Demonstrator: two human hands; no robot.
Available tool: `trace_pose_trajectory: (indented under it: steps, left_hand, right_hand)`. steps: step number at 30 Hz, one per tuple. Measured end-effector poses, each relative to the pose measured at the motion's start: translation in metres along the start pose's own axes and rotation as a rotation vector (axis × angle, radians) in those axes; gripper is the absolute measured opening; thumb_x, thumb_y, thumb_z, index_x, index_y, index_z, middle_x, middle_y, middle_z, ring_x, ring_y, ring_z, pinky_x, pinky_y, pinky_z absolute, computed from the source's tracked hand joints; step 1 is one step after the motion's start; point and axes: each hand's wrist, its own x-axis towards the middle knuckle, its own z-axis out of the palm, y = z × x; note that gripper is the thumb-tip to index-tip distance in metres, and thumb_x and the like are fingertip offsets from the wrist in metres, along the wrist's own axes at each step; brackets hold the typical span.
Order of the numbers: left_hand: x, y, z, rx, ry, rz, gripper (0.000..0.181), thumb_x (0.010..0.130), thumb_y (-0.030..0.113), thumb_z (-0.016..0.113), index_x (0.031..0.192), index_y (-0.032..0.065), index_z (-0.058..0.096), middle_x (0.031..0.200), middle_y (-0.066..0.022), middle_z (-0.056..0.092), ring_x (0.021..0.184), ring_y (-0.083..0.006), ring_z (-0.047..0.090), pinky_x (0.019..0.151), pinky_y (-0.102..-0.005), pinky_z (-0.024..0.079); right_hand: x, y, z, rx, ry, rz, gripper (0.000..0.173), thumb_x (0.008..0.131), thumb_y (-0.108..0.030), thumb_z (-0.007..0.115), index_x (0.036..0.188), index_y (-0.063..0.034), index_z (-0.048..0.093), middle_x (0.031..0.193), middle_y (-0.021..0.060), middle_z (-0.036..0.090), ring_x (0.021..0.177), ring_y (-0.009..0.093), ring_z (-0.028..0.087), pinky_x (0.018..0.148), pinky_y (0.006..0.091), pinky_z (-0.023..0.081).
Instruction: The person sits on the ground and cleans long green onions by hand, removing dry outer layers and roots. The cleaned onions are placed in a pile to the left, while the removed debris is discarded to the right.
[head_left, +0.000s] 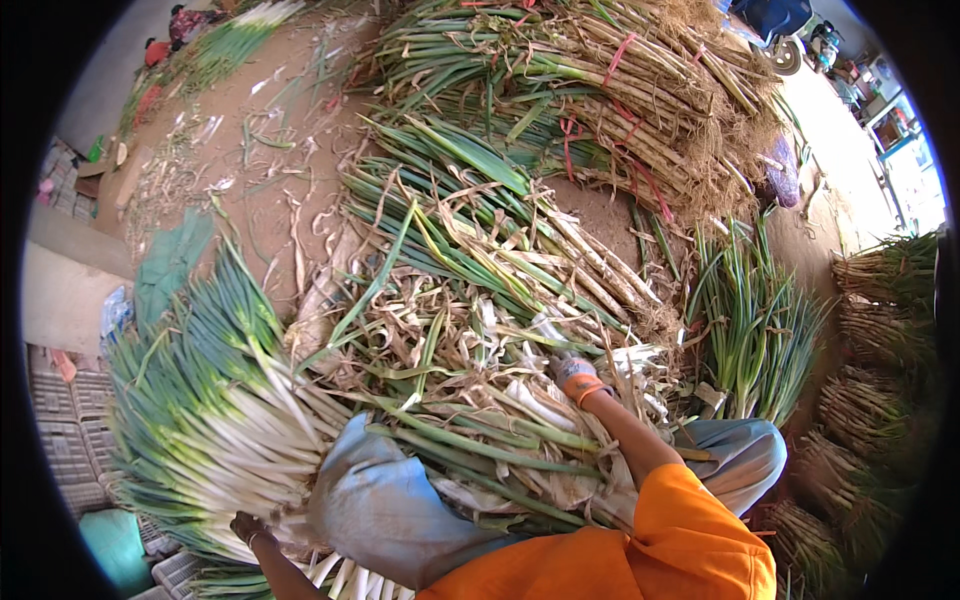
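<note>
My right hand, in a grey work glove with an orange cuff, reaches into dry peeled leaf husks in front of me. A pale leek-like stalk end lies just beyond its fingers; whether they grip anything is hidden. At my left side, my left hand is low against the white stems of a pile of cleaned green onions. Its fingers look dark and curled, and their grip is unclear. Unpeeled green onions with brown outer leaves lie beyond the husks. Loose green leaves lie across between my knees.
A big heap of unpeeled onion bundles with red ties rises ahead. Green onion tops stand by my right knee. More bundles line the right edge. Woven crates and a teal container are at left.
</note>
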Motion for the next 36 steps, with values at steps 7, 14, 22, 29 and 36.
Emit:
trace_pose_trajectory:
  steps: [7,14,22,29,36]
  left_hand:
    - [0.023,-0.012,-0.079,-0.091,0.286,0.301,0.026,0.081,0.025,0.053,0.104,0.0147,0.056,0.099,-0.0057,0.056,0.081,-0.0211,0.048,0.07,-0.0382,0.039]
    - [-0.284,0.137,0.135,-0.029,-0.403,0.644,0.043,0.089,0.022,0.052,0.13,0.0115,0.046,0.114,-0.0047,0.054,0.094,-0.0143,0.053,0.076,-0.0282,0.043]
    - [-0.621,0.092,0.382,0.361,-1.741,0.469,0.041,0.089,0.037,0.058,0.116,0.0066,0.056,0.108,-0.0119,0.064,0.094,-0.019,0.063,0.085,-0.0317,0.051]
    - [-0.641,-0.179,0.512,0.395,-1.335,-0.605,0.069,0.08,0.046,0.063,0.125,-0.0021,0.041,0.113,-0.0195,0.053,0.098,-0.0325,0.056,0.087,-0.0477,0.048]
    - [-0.64,-0.199,0.523,0.041,-1.219,-0.737,0.079,0.075,0.061,0.061,0.121,0.0005,0.04,0.117,-0.0163,0.044,0.098,-0.0322,0.05,0.084,-0.0508,0.046]
  right_hand:
    - [-0.005,-0.009,-0.015,0.37,0.087,-0.17,0.035,0.089,-0.039,0.05,0.103,-0.0092,0.063,0.102,0.021,0.062,0.095,0.039,0.059,0.082,0.0442,0.046]
    - [0.011,0.013,-0.062,0.057,0.552,-0.006,0.031,0.089,-0.034,0.052,0.11,-0.0126,0.058,0.112,0.0145,0.057,0.094,0.036,0.059,0.08,0.0458,0.047]
    - [-0.026,0.031,0.0,0.089,-0.056,0.067,0.037,0.083,-0.028,0.053,0.115,-0.0103,0.06,0.111,0.0186,0.063,0.1,0.035,0.062,0.084,0.0452,0.05]
    - [-0.048,0.027,-0.015,0.309,0.028,0.069,0.042,0.081,-0.039,0.06,0.108,-0.0069,0.061,0.096,0.0231,0.065,0.092,0.04,0.061,0.079,0.0467,0.049]
    - [-0.042,0.022,-0.039,0.652,0.833,0.039,0.018,0.079,-0.01,0.062,0.097,-0.0076,0.06,0.095,0.0162,0.059,0.086,0.037,0.057,0.075,0.0424,0.048]
